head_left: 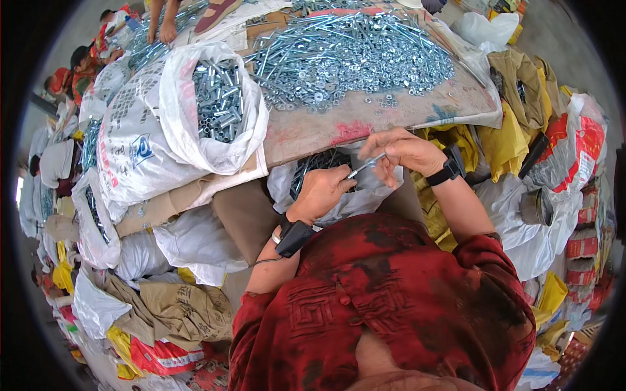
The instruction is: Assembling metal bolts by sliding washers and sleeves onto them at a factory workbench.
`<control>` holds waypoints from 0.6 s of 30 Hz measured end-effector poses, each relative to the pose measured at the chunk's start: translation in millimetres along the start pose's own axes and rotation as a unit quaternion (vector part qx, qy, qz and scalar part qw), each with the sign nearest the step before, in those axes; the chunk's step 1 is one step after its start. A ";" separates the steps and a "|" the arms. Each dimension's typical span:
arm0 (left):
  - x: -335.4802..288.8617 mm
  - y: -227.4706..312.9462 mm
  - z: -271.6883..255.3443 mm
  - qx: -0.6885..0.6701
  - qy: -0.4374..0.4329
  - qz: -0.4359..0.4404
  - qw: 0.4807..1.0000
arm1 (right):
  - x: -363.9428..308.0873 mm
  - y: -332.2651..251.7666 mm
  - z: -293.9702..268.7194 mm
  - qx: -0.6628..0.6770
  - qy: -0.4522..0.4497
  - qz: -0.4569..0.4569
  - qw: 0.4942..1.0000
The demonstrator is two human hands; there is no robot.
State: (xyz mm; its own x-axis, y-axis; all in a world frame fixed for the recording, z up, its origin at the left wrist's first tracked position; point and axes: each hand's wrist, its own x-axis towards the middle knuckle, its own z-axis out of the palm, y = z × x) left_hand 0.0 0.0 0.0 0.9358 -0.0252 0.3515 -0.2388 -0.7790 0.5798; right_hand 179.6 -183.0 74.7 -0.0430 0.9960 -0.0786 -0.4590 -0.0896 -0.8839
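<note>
Over my lap, my left hand [321, 193] pinches one end of a shiny metal bolt [366, 166], which looks like an expansion anchor bolt with a sleeve. The bolt slants up toward my right hand [405, 155], whose fingers close around its far end. Whether a nut or washer sits between those fingers is too small to make out. Below the hands, an open white sack [345, 207] between my knees holds dark metal rods, partly hidden by the left hand. Just beyond lies the table's cardboard-covered edge [297, 133].
A large pile of bolts, nuts and washers [352, 55] covers the table ahead. At its left leans an open white sack [147, 130] full of metal sleeves [218, 101]. Yellow bags [505, 146] and a metal can [536, 207] are on the right. Another person's hand [167, 31] reaches in at far left.
</note>
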 end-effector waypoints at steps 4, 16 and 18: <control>5.7 1.0 10.0 -0.388 0.003 -0.136 0.911 | 7.3 -20.6 -26.8 -0.238 0.267 -0.052 0.932; 8.7 -19.5 10.2 -0.486 0.028 -0.236 0.841 | 66.1 -19.8 -68.1 -0.795 0.447 -0.048 0.408; 9.9 -19.5 10.1 -0.457 0.029 -0.250 0.853 | 60.4 -27.6 -56.8 -0.676 0.447 -0.097 0.578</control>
State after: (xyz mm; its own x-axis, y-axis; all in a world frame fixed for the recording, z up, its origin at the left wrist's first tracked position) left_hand 16.5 8.6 -15.3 0.9720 0.2181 -0.0875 0.0595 0.1320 0.9895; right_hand 240.2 -120.3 68.2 0.6458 0.6442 0.4098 0.7604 -0.4943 -0.4212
